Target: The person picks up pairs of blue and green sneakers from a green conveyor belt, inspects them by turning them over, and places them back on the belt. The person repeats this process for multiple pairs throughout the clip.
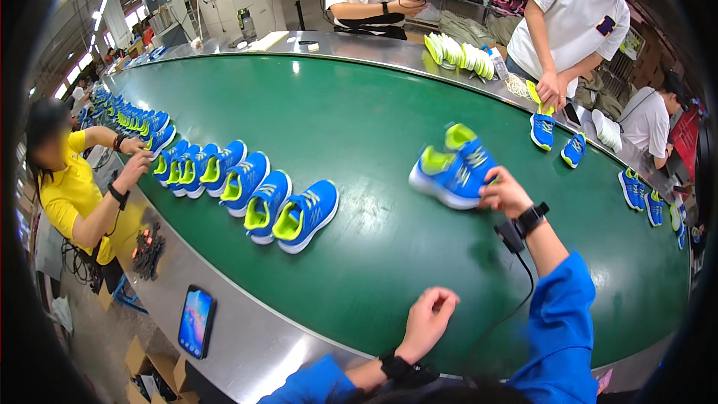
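My right hand [505, 193] is closed on the toe end of a pair of blue sneakers [462, 170] with lime-green linings and white soles. The two shoes are side by side, tilted, and slightly blurred over the green belt. My left hand [428, 322] is low over the near side of the belt, fingers curled together, with nothing visible in it. To the left a row of matching sneakers [307, 215] stands on the belt, its nearest shoes closest to my hands. Both my wrists wear black bands, and a cable hangs from the right one.
A metal ledge [247, 329] edges the green belt [359, 277], with a phone [196, 322] on it. At left, a person in yellow [75, 187] handles shoes. Across, a person in white [572, 15] works on a sneaker beside stacked lime-and-white insoles [460, 56]. More sneakers [634, 188] stand right.
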`<action>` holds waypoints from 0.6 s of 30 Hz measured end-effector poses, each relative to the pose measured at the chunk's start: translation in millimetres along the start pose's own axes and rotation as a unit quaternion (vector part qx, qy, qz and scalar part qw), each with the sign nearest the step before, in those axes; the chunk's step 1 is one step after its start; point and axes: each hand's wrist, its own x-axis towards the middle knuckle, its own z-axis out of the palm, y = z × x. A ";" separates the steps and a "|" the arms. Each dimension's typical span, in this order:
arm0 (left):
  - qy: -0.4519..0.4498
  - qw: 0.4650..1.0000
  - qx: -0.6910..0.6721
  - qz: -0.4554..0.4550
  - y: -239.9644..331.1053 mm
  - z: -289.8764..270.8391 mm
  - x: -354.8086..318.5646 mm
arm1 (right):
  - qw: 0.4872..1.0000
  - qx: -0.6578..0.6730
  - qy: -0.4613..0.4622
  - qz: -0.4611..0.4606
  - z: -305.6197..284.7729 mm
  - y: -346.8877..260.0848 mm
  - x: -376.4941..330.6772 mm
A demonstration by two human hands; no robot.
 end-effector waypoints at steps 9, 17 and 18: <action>0.256 0.895 0.306 0.200 49.3 -111.7 50.8 | 0.966 -0.242 -0.081 0.050 61.2 10.4 -189.9; 0.013 0.973 0.216 -0.084 3.8 -126.7 76.0 | 0.957 -0.290 0.018 0.023 178.3 62.9 -225.8; 0.020 0.969 0.224 -0.100 5.9 -135.3 70.7 | 0.965 -0.259 0.037 0.012 179.6 66.0 -222.8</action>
